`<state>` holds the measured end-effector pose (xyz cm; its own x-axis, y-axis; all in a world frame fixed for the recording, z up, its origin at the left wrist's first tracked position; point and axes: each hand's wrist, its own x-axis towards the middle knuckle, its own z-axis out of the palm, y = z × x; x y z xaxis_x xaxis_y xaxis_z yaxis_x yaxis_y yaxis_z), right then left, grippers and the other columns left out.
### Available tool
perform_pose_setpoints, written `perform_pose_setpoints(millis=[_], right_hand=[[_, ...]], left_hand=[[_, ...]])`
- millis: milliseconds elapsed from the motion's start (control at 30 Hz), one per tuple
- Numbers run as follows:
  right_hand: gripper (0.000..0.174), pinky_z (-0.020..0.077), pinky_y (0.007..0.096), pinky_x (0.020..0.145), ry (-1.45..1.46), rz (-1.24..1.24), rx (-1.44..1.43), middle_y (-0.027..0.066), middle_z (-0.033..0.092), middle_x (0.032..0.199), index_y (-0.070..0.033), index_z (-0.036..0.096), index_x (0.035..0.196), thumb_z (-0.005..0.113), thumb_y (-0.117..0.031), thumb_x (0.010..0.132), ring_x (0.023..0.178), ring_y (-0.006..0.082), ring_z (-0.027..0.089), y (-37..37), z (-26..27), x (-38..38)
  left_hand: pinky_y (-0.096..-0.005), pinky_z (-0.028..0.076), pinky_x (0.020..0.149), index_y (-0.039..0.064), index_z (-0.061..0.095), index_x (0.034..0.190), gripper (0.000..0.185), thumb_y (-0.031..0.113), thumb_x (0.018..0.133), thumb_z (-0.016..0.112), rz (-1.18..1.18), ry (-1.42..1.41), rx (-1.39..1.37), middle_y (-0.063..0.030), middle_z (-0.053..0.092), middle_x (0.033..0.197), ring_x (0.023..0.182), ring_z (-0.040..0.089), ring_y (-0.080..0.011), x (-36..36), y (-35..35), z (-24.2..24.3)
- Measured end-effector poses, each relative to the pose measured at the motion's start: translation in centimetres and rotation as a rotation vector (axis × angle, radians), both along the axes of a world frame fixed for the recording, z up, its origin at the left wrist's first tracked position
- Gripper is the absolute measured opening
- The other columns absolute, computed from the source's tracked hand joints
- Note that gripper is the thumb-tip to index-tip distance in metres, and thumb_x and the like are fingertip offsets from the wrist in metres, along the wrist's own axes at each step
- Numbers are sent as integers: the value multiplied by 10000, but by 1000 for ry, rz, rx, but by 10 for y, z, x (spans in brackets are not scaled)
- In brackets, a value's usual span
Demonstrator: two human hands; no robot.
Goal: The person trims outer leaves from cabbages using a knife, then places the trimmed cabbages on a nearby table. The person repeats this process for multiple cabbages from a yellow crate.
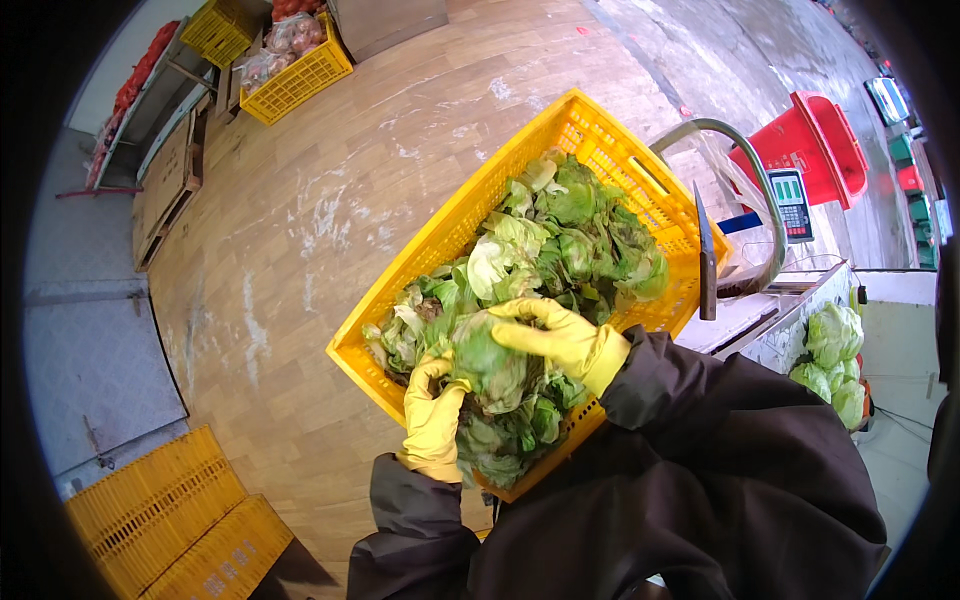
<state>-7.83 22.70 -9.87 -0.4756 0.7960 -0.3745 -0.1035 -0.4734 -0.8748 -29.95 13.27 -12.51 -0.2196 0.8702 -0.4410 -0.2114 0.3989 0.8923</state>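
My left hand (435,414), in a yellow rubber glove, grips the near left side of a green lettuce head (489,367). The matching gloved right hand (561,336) has its fingers on the upper right of this head, which is blurred. Both hands are over the near part of a yellow perforated plastic crate (450,217). Loose, wilted lettuce leaves (570,225) fill much of its floor, some of them browned. By the crate's right corner is a knife (706,255) with a wooden handle; I cannot tell what it rests on.
A curved metal tube (757,165) rises beyond the crate's right end, near a digital scale (790,204) and a red plastic bin (799,154). Pale green heads (834,341) are piled at right. Stacked yellow crates (161,510) stand lower left; another crate (300,82) holds bagged produce.
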Motion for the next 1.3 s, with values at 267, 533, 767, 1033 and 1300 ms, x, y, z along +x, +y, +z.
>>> perform_pose_setpoints(millis=[267,533,767,1033,1300], right_hand=[[427,422,295,1045,119,-120,-308,55,633,1289,-98,585,1360,662,-89,940,1140,145,586,-27,-32,0],[660,461,237,816,172,-276,-394,-24,543,920,-69,497,1450,650,66,822,844,86,541,-51,-75,-7],[461,439,266,1007,171,-74,-453,52,632,1297,-29,541,1398,616,-91,947,1172,117,563,-51,-58,2],[625,491,405,918,-739,487,244,245,658,1120,-86,507,1434,523,-493,960,1052,352,639,-29,3,-22],[677,455,444,1001,-1253,-523,809,231,581,1245,-47,519,1347,797,-303,786,1167,366,551,19,-3,178]], left_hand=[[-382,403,1068,-16,587,1066,306,-92,770,561,-48,346,161,-195,453,1450,1240,524,-293,-3,-5,18],[-370,407,1092,-9,476,1401,838,279,725,879,-299,589,-52,-184,522,1403,1292,507,-296,29,3,22],[-363,448,1030,-31,415,1330,911,312,662,931,-242,672,-56,-183,506,1352,1201,532,-260,35,-21,39],[-452,390,1103,-51,359,1454,1049,373,646,876,-304,1042,-223,-284,440,1425,1307,463,-430,43,-14,25],[-400,340,1144,4,308,1520,1049,289,688,881,-256,889,-216,-268,399,1488,1378,400,-399,22,-11,-11]])
